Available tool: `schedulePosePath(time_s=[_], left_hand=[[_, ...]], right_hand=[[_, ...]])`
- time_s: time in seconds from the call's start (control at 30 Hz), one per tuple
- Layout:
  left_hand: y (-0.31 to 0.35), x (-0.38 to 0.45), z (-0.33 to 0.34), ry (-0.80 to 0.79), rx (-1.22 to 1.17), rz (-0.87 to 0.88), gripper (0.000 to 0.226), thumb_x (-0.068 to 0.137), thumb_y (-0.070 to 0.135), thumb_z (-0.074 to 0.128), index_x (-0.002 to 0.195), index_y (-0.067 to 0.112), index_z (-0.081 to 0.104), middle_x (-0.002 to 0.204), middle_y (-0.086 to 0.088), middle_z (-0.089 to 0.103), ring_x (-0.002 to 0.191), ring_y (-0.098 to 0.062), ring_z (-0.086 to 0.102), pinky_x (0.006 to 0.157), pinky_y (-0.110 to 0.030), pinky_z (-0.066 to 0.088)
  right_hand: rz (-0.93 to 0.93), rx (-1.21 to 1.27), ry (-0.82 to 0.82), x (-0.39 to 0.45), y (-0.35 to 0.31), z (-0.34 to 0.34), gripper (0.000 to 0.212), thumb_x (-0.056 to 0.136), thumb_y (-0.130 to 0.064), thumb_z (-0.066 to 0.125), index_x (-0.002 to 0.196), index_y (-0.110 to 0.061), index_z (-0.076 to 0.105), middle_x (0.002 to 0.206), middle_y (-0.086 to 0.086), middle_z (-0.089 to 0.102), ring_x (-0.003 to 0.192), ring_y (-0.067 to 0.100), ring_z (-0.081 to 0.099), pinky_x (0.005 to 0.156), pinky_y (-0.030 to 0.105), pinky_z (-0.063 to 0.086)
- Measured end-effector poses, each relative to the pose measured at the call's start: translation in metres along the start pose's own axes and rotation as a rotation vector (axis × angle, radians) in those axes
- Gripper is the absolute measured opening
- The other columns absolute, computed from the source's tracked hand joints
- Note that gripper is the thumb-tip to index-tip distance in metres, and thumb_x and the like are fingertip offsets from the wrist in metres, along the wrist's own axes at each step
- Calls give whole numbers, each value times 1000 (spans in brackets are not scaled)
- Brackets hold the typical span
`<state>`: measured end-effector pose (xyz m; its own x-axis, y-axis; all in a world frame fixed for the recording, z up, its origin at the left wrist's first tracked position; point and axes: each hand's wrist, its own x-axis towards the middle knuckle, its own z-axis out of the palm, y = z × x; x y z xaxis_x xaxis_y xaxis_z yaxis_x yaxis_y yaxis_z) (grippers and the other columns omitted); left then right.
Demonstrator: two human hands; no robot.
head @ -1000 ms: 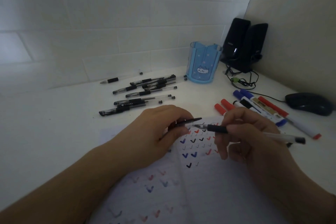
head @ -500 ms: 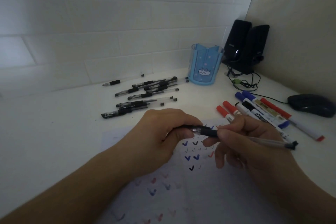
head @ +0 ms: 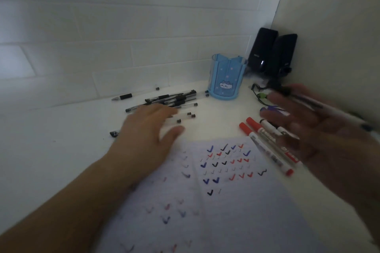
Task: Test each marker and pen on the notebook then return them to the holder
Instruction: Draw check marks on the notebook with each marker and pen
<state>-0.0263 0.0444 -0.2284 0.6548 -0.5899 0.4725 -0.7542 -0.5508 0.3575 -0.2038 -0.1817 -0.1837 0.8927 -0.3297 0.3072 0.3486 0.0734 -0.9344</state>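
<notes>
black speakers (head: 271, 53) — cable (head: 259, 94), tiled wall (head: 102, 37)

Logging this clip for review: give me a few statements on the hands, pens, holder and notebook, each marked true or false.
1. The right hand holds a pen. True.
2. The blue holder lies tipped on its side. False: it stands upright.
3. The left hand reaches over the black pens. True.
4. The notebook page is blank. False: it carries red, blue and black ticks.
5. The markers stand in the holder. False: they lie on the desk beside the notebook.
</notes>
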Motion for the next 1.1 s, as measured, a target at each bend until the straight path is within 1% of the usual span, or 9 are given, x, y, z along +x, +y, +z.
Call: schedulePosePath(time_s=[0.1, 0.23, 0.3, 0.37, 0.47, 0.53, 0.83, 1.0, 1.1], left_hand=[[-17, 6, -4, -58, 219, -213, 35, 91, 44, 51, 122, 29, 57, 124, 5, 56, 114, -24, 46, 95, -44, 37], [-25, 8, -6, -121, 300, -311, 32, 90, 39, 54, 121, 30, 57, 122, 4, 54, 113, -25, 44, 93, -45, 34], [-27, 9, -5, -98, 318, -314, 30, 89, 38, 57, 117, 30, 60, 119, 3, 55, 112, -26, 45, 92, -45, 33], [-29, 10, -5, -64, 309, -322, 27, 87, 36, 61, 113, 30, 62, 118, 3, 55, 111, -27, 44, 92, -45, 33], [-31, 10, -4, -44, 300, -326, 24, 86, 35, 62, 109, 30, 64, 115, 3, 55, 110, -27, 43, 90, -44, 32], [-32, 10, -1, -47, 308, -322, 23, 87, 35, 62, 109, 30, 63, 113, 3, 55, 110, -27, 42, 90, -44, 31], [-34, 11, 1, -3, 336, -285, 20, 88, 35, 59, 107, 32, 65, 105, 5, 59, 106, -25, 45, 87, -41, 27], [-36, 11, 2, 10, 318, -270, 22, 87, 34, 61, 109, 32, 58, 102, 5, 62, 102, -25, 51, 86, -41, 29], [-37, 11, 3, 33, 279, -239, 10, 87, 28, 61, 93, 33, 56, 97, 8, 57, 97, -24, 51, 81, -38, 25]], right_hand=[[9, 109, -30, 8, -7, -16, 61, 66, 2, 61, 122, -23, 59, 134, 0, 57, 115, 27, 60, 78, 34, 56], [125, 229, 329, 14, 1, -34, 21, 86, -7, 50, 97, -20, 63, 95, 0, 68, 91, 19, 67, 70, 32, 57], [177, 100, 518, 16, 8, -41, 17, 87, -4, 54, 88, -18, 62, 89, 2, 67, 85, 19, 66, 64, 28, 57], [161, -348, 625, 16, 14, -46, 19, 86, -3, 59, 85, -22, 62, 93, 4, 68, 81, 22, 64, 56, 23, 55], [89, -1139, 533, 14, 17, -41, 18, 88, -9, 59, 98, -24, 63, 100, 2, 65, 79, 18, 58, 63, 26, 50], [152, -1317, 429, 13, 20, -38, 24, 91, -11, 56, 111, -20, 63, 104, 3, 61, 80, 13, 51, 74, 27, 44], [328, -1384, 351, 16, 26, -37, 31, 90, -14, 58, 120, -22, 59, 118, 9, 58, 72, 4, 41, 73, 23, 37], [183, -1437, 366, 12, 21, -29, 25, 88, -23, 60, 113, -21, 63, 75, -19, 40, 64, -1, 37, 71, 24, 35], [69, -1409, 382, 9, 17, -20, 22, 87, -24, 62, 108, -20, 66, 72, -22, 39, 64, -3, 39, 58, 16, 29]])
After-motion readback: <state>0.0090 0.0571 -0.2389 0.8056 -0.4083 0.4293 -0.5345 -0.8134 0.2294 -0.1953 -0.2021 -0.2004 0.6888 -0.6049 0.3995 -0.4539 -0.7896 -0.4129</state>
